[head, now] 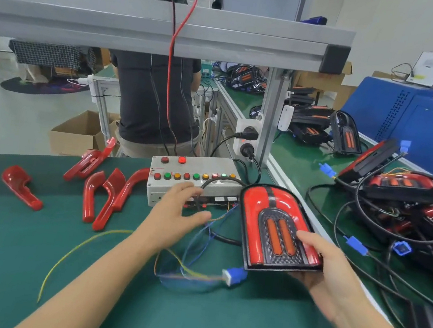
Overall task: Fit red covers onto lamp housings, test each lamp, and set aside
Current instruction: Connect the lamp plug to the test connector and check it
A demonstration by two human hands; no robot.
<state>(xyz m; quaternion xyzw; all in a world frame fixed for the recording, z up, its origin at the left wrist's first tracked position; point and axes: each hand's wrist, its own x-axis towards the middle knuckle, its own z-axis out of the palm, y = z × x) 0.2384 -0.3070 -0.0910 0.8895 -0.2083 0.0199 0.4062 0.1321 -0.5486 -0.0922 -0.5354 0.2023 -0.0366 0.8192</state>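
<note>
My right hand (330, 270) grips the near edge of a lamp (273, 225) with a red cover, a black centre and two orange strips, held tilted above the green table (7, 260). Its wires trail down to a blue connector (234, 275) on the table. My left hand (177, 208) hovers with fingers spread and straight in front of the white test box (194, 180), which has a row of coloured buttons. Several loose red covers (105, 196) lie to the left.
A pile of lamps with black cables (409, 204) fills the right side, more lamps (344, 136) stand further back. A person in a dark shirt (152, 96) stands behind the table. An aluminium frame beam (171, 30) crosses overhead, with a red lead (170, 76) hanging down.
</note>
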